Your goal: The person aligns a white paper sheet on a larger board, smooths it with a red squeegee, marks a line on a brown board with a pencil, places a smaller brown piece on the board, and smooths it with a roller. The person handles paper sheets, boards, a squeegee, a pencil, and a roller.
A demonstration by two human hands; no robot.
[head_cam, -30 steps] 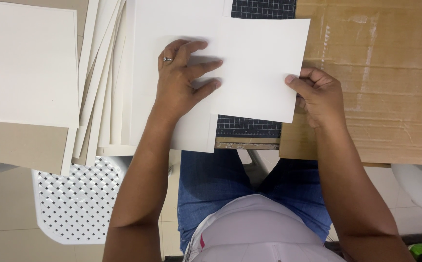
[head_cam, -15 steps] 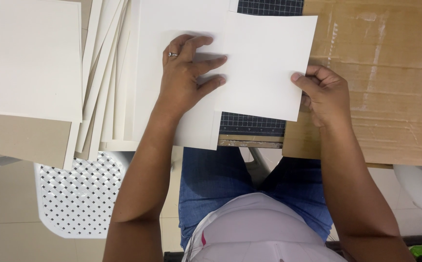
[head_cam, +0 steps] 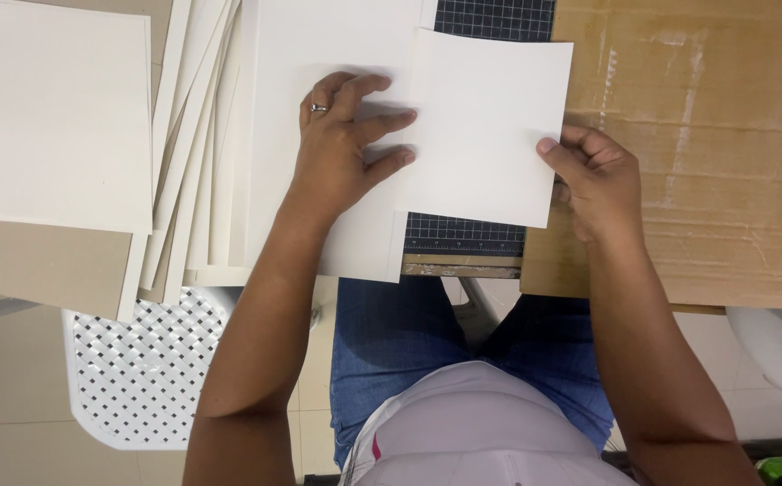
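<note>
On the dark gridded cutting mat [head_cam: 463, 236] in front of you lies a cream sheet of card [head_cam: 485, 126], which also overlaps the larger cream sheet [head_cam: 319, 54] to its left and reaches the brown cardboard [head_cam: 697, 135] on its right. Your left hand [head_cam: 341, 148] lies flat, fingers spread, with the fingertips pressing on the card's left edge; it clamps nothing, only holds down. Your right hand [head_cam: 593, 180] pinches the card's right edge near the lower corner, thumb on top, fingers curled beneath.

The likely trouble, as I judge it, is the card slipping or skewing: it rests on three different levels, so an uneven push from your left hand could turn it off square with the mat's grid lines. A hard pinch at the right corner could also crease or dent that edge. The fanned stack of cream strips and sheets [head_cam: 197, 153] near your left forearm could be nudged off the surface edge.

The card sits nearly square to you, tilted only slightly, its top right corner a little lower than the top left. It is almost square in shape, so its long axis is hard to call.
</note>
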